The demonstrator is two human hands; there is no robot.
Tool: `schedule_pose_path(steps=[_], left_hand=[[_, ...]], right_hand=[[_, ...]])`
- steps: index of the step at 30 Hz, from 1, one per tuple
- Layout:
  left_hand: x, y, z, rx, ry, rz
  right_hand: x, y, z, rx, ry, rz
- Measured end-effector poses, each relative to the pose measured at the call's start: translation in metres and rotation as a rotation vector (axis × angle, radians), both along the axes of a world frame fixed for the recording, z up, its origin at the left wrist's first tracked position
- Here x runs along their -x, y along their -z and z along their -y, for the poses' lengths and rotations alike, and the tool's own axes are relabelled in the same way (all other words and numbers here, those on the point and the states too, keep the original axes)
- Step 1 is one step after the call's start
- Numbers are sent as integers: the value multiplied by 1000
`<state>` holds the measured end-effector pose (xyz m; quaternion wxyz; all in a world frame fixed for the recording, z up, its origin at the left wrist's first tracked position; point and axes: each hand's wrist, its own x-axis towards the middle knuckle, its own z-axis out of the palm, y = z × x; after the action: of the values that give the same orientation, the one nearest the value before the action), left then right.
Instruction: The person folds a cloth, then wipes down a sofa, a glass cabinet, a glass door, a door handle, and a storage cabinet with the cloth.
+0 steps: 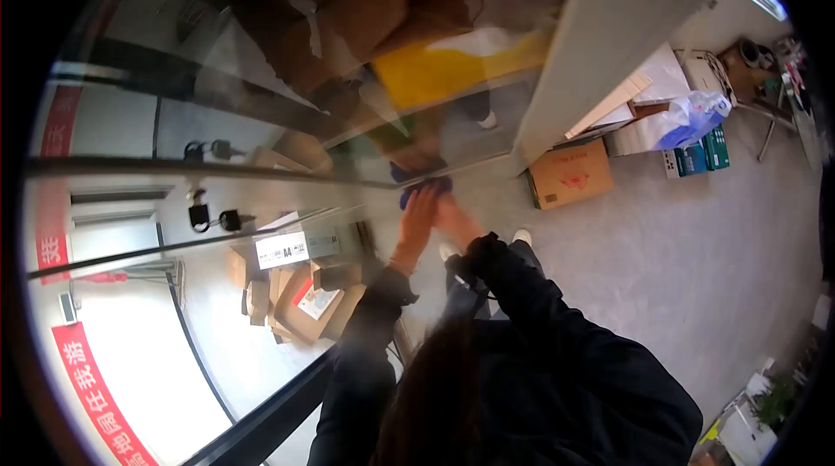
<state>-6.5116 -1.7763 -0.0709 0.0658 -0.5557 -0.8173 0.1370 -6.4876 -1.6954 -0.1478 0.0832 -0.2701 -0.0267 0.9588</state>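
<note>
Both of my hands are close together at the middle of the view, against the lower part of a glass pane (348, 131). Under my left hand (418, 221) lies a dark blue cloth (425, 191), pressed to the glass near its edge. My right hand (454, 217) is beside it, partly overlapped, and its fingers are mostly hidden, so its grip is unclear. The glass mirrors the hands and the cloth. Farther left on the glass, keys (202, 214) hang at a lock.
A brown carton (571, 175) stands on the floor to the right, near a blue-and-white plastic bag (691, 120). Opened cardboard boxes (306, 302) and a white A4 box (283, 248) appear at the left. A pale post (600, 40) rises beside the glass.
</note>
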Motion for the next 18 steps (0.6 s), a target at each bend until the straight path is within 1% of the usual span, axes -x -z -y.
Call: schedule_pose_path(steps=[1,3,4,6,8,9,11,12,13,14,15,16,17,18], left_hand=[[7,-8,19,-3,-14,2],[20,-31,53,28,-88,4],[26,-33,68,42,-78,-16],[35,-33,85,8,-70,17],[36,-28,87,-37,-64,64],[34,-24,85,-108,-67,85],[28,-22,66,-207,-84,104],[18,-22,52,-225,-113,178],[8,-22,38,-238,-144,253],[1,-20,19,-326,-121,277],[-6,-18,0,-349,-141,277],[-15,-14,-19,-383,-114,278],[-24,-11,-42,-419,-90,277],[-35,-6,-66,-439,-120,277]], right_hand=[[12,-3,20,-3,-14,2],[35,-5,55,145,-135,18],[40,-13,63,139,-139,15],[47,-30,73,255,-149,-51],[52,-15,72,252,-134,-42],[50,-6,69,258,-125,-32],[34,-21,42,170,-132,-56],[21,-30,26,109,-130,-84],[8,-17,9,95,-148,-76],[-2,6,-13,36,-159,-130],[-13,19,-38,-24,-175,-185],[-32,-11,-61,-547,-243,-292],[-46,-12,-89,-772,-263,-319],[-61,-4,-115,-849,-273,-308]])
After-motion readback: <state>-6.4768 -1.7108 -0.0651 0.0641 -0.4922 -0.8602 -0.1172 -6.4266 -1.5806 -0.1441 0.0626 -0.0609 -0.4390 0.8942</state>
